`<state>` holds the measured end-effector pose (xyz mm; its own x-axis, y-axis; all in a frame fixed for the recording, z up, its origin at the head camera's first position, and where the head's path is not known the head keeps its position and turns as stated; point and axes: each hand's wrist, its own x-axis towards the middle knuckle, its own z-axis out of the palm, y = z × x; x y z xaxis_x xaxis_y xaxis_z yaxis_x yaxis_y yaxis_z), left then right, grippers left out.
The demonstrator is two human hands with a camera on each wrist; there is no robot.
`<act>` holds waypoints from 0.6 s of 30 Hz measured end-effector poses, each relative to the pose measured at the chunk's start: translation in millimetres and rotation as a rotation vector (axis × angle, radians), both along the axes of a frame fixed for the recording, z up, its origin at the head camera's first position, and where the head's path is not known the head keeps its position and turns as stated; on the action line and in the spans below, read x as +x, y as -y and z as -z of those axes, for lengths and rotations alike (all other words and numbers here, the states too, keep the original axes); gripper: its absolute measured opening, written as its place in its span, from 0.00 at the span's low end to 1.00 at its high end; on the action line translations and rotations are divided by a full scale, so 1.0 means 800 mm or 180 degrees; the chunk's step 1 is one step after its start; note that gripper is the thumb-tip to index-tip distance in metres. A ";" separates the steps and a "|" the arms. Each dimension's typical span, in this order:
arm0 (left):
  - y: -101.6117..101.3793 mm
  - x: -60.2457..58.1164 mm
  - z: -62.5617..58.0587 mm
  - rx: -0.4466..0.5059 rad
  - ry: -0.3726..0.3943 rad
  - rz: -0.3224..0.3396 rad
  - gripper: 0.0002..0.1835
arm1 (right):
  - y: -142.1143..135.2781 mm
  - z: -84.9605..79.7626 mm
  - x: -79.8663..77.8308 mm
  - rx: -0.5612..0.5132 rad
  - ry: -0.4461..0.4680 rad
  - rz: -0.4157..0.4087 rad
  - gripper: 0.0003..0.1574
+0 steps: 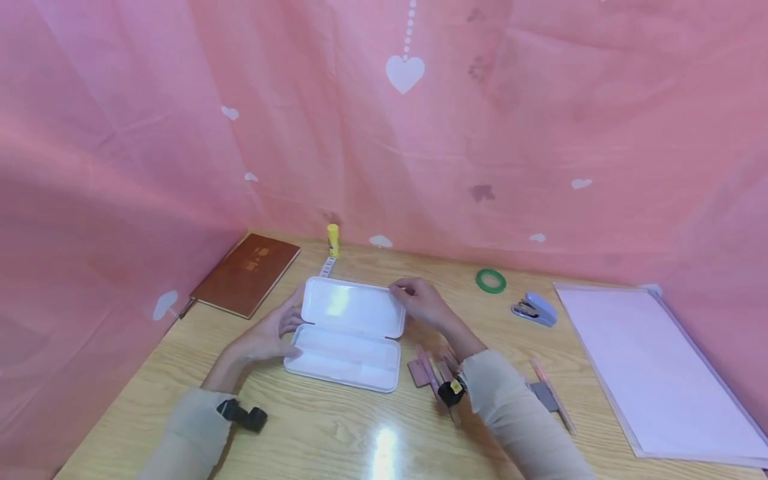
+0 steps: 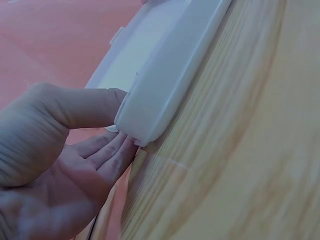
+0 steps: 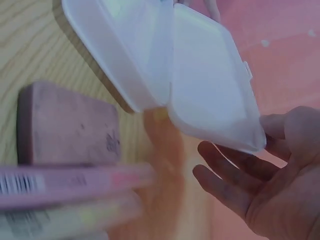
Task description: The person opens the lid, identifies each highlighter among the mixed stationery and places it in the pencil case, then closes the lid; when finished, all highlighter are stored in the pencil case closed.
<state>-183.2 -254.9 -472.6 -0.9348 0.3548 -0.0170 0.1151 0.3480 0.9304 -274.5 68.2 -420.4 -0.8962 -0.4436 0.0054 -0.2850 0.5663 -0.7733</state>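
The white case (image 1: 354,335) is standing open near the middle of the tabletop (image 1: 324,433), between both hands. Its base (image 1: 348,363) is facing upward on the near side; its lid (image 1: 354,305) is tilting back on the far side.

The left hand (image 1: 264,340) is gripping the case at its left end. The thumb is pressing against the end of the base, and the other fingers are reaching behind and below it. The right hand (image 1: 426,303) is pinching the far right corner of the lid between thumb and fingers; in the right wrist view, two of its lower fingers are extending slightly apart below the lid.

A mauve block (image 3: 75,125) is lying to the right of the base. A pink marker (image 3: 75,185) and a yellow-tipped marker (image 3: 70,217) are lying beside this block, close to the right wrist. Farther right, a pink pen (image 1: 553,397) is lying next to a grey block (image 1: 543,397).

A green tape ring (image 1: 479,281) and a blue stapler (image 1: 536,309) are occupying the far right area, with white sheets (image 1: 660,373) lying at the right edge. A brown notebook (image 1: 246,275) is lying at far left; a yellow glue stick (image 1: 333,240) is standing behind the case. A pink curtain (image 1: 420,153) is hanging behind the tabletop.
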 end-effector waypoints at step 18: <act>-0.003 0.004 -0.006 -0.0019 0.0110 -0.0047 0.64 | -0.066 -0.011 0.064 0.1423 -0.0122 -0.0480 0.12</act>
